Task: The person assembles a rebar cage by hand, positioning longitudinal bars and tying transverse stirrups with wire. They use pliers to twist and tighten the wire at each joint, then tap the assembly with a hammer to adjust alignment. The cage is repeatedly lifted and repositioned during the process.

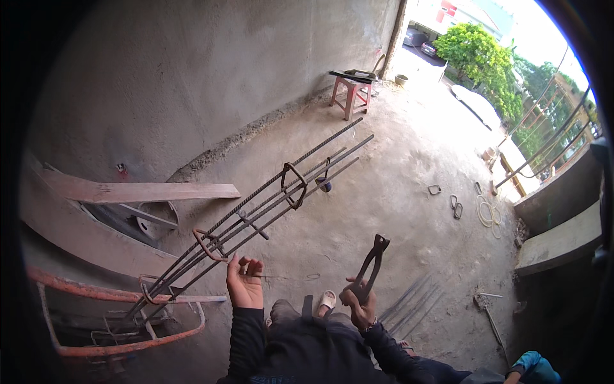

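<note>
My left hand (245,283) is raised beside the rebar cage (256,214), its fingers curled in a pinch on a thin tie wire (275,276). The wire runs out to the right and ends in a small loop. Close to the fingertips is a rust-brown stirrup (199,238) around the long bars. Farther up, a dark square stirrup (285,181) rings the same bars. In front of my body, my right hand (362,308) grips the handles of a pair of end-cutting pincers (371,265), jaws pointing up and away.
An orange metal stand (121,349) is under the cage's near end. Planks (141,191) lie at left, and a red stool (351,96) holds items by the wall. Loose stirrups (435,189) and a pale coil (489,214) lie right. Another person's blue sleeve (536,366) shows lower right.
</note>
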A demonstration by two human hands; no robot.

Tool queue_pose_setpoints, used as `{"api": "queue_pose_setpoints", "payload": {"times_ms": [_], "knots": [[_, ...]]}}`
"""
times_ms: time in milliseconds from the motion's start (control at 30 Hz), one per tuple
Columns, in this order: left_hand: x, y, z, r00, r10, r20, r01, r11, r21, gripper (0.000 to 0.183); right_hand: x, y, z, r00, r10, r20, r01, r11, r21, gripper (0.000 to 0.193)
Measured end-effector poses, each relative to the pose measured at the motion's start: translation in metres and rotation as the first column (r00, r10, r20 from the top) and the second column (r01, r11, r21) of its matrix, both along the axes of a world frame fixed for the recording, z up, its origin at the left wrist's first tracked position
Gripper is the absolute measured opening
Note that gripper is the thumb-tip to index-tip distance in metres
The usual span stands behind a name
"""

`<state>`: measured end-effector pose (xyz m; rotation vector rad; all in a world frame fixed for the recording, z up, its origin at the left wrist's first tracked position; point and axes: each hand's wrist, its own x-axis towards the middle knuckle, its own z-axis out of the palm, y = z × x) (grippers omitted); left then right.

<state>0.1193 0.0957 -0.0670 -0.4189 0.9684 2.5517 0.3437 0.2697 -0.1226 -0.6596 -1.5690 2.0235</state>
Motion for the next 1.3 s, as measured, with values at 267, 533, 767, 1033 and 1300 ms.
{"api": "queue_pose_setpoints", "payload": {"times_ms": [267,533,767,1033,1300], "knots": [[-0.034,0.059,-0.012,0.963,0.269,-0.022,-0.270,0.961,-0.056,0.027,-0.053,0.077,0.045,0.981,0.145,0.131,-0.131,0.985,-0.115,0.056],[-0.053,0.083,-0.019,0.866,0.457,-0.203,-0.499,0.816,-0.293,0.042,-0.146,0.152,0.100,0.799,-0.545,-0.255,0.510,0.838,-0.194,0.046],[-0.057,0.086,-0.023,0.842,0.503,-0.196,-0.538,0.756,-0.373,0.048,-0.174,0.116,0.079,0.854,0.499,0.148,-0.416,0.825,-0.383,0.046],[-0.058,0.098,-0.018,0.787,0.584,-0.201,-0.615,0.716,-0.330,0.050,-0.169,0.215,0.120,0.960,-0.263,-0.093,0.240,0.948,-0.207,0.032],[-0.059,0.100,-0.017,0.764,0.619,-0.182,-0.639,0.689,-0.342,0.039,-0.178,0.152,0.097,0.751,0.603,0.269,-0.489,0.782,-0.387,0.029]]}}
